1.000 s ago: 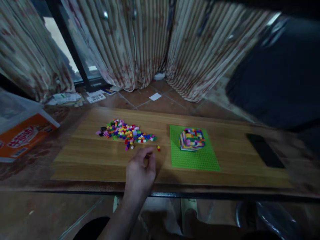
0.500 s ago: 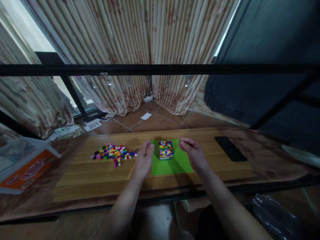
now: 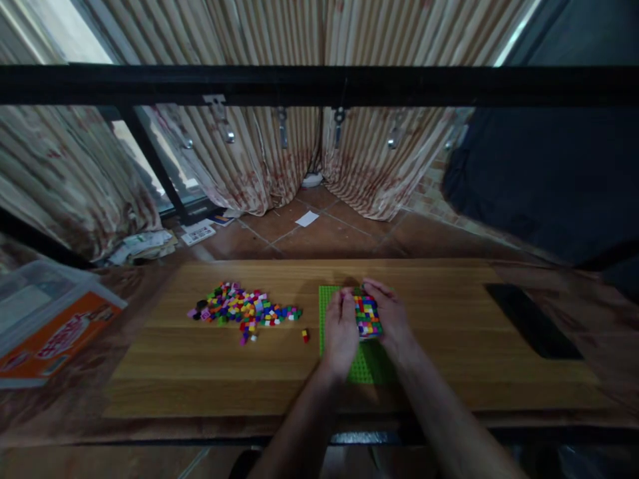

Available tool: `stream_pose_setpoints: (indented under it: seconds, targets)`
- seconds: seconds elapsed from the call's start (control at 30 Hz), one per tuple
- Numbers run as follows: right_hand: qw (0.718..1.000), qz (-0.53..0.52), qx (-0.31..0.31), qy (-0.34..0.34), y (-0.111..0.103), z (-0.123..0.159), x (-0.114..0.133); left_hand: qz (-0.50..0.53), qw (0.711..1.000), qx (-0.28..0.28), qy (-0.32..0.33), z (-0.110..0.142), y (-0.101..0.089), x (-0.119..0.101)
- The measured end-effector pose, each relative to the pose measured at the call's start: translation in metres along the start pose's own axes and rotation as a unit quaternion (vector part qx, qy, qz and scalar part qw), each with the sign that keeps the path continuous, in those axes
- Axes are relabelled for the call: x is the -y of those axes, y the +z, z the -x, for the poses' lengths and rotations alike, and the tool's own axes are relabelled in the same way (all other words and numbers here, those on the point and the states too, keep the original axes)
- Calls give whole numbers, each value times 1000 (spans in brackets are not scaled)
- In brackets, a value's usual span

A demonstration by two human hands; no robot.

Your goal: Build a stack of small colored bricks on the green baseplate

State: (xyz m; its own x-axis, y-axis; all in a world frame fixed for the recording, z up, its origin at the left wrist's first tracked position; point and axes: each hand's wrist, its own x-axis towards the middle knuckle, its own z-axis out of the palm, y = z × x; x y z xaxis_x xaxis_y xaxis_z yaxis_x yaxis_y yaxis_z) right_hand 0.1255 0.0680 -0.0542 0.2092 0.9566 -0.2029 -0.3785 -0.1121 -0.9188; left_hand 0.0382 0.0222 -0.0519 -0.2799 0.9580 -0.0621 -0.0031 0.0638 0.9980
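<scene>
A block built of many coloured toy bricks (image 3: 368,314) stands on the green studded baseplate (image 3: 368,372). My left hand (image 3: 342,332) lies along the block's left side, its fingers held together against it. On the opposite side my right hand (image 3: 393,317) curves round the block, fingertips at the far corner. Both hands grip the block between them and hide its side faces. Whether a small loose brick sits at the right fingertips cannot be made out.
Loose coloured bricks (image 3: 249,306) lie heaped on the wooden board (image 3: 210,372) to the left. A small red and yellow piece (image 3: 305,335) lies apart from them. A plastic tub with an orange label (image 3: 64,332) stands far left; a black phone-like slab (image 3: 533,320) lies right.
Both hands have come in from either side of the brick block and now press on it. The view has shifted, and the red and yellow piece shows beside the baseplate.
</scene>
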Motion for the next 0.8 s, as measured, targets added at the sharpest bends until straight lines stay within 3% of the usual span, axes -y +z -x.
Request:
stream_pose_setpoints:
  seconds: [0.1,0.23,0.37,0.53,0.8]
  targets:
    - [1000,7,-4,21,3,12,-7,0,999,-25,-33,10,-7,1]
    - [999,35,10,12,4,16,-6,11,999,-3,-49,19,-20,-6]
    - [992,90,52,-64,7,15,17,28,997,4,-67,20,-36,-16]
    - [936,233,181,-190,14,25,43,98,994,1,-49,16,-47,-20]
    - [860,356,283,-230,15,32,39,136,988,-20,-66,15,-51,-23]
